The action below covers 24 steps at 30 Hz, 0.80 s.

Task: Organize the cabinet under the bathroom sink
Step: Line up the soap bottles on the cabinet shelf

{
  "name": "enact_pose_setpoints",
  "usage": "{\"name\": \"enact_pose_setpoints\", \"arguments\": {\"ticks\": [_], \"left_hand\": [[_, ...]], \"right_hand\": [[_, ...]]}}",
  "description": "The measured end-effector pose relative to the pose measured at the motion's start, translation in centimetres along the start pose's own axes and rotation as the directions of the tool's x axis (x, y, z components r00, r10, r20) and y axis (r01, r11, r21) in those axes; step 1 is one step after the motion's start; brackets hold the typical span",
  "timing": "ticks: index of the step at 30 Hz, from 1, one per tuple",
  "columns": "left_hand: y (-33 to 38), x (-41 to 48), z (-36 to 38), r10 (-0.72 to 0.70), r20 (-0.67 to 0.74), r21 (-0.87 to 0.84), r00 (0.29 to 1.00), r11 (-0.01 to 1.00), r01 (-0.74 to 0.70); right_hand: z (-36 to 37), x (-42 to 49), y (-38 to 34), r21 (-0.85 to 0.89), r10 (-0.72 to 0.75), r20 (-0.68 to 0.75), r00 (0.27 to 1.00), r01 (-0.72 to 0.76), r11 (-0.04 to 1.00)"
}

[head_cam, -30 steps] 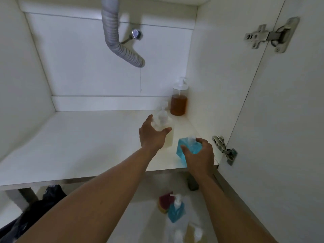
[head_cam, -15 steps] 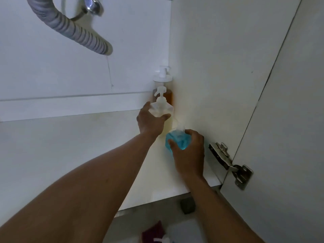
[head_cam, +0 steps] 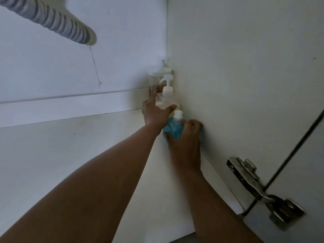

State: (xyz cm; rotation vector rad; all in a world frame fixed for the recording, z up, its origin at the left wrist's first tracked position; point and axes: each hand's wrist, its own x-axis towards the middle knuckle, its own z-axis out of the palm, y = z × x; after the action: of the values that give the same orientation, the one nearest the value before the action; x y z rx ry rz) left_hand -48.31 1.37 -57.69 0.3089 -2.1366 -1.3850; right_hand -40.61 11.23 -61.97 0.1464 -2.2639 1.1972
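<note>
Head camera looks into the cabinet under the sink, toward its back right corner. The left hand (head_cam: 155, 114) grips a clear pump bottle (head_cam: 166, 98), thumb on one side and fingers (head_cam: 153, 96) on the other. This bottle is just in front of an amber pump bottle (head_cam: 155, 81), which stands in the corner beside the side wall (head_cam: 236, 76). The right hand (head_cam: 185, 139) holds a blue pump bottle (head_cam: 172, 128), its fingers curled round the body, just in front of the clear one and near the same wall. Whether the two held bottles rest on the cabinet floor (head_cam: 70, 155), I cannot tell. A gray ribbed hose (head_cam: 52, 23) hangs at upper left. A metal hinge (head_cam: 254, 186) is at lower right.
</note>
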Motion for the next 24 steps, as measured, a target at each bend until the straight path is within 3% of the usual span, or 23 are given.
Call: {"name": "enact_pose_setpoints", "arguments": {"ticks": [4, 7, 11, 15, 20, 24], "left_hand": [[-1.8, -0.5, -0.5, -0.002, 0.034, -0.052, 0.999, 0.999, 0.003], [-3.5, -1.4, -0.7, -0.055, -0.032, -0.165, 0.998, 0.985, 0.049], [-4.0, -1.0, -0.4, -0.015, 0.041, -0.146, 0.999, 0.989, 0.020], [-3.7, -1.0, -0.6, -0.031, 0.034, -0.196, 0.999, 0.980, 0.037], [-3.1, -1.4, -0.9, -0.010, 0.097, -0.198, 0.995, 0.980, 0.029], [-3.0, -1.6, -0.8, 0.014, 0.171, -0.120, 0.985, 0.993, 0.007]], "right_hand": [[0.5, 0.4, -0.1, -0.074, -0.017, 0.012, 1.000, 0.018, 0.997], [0.6, 0.5, -0.1, -0.127, -0.011, 0.032, 0.999, 0.015, 0.992], [0.6, 0.4, 0.1, -0.144, -0.038, 0.045, 0.998, 0.044, 0.989], [0.4, 0.4, -0.1, -0.031, -0.042, -0.019, 0.999, 0.041, 0.999], [0.8, 0.6, 0.6, -0.058, -0.055, 0.056, 0.997, 0.058, 0.997], [1.3, 0.9, 0.8, -0.214, -0.122, 0.192, 0.974, 0.163, 0.963]]}}
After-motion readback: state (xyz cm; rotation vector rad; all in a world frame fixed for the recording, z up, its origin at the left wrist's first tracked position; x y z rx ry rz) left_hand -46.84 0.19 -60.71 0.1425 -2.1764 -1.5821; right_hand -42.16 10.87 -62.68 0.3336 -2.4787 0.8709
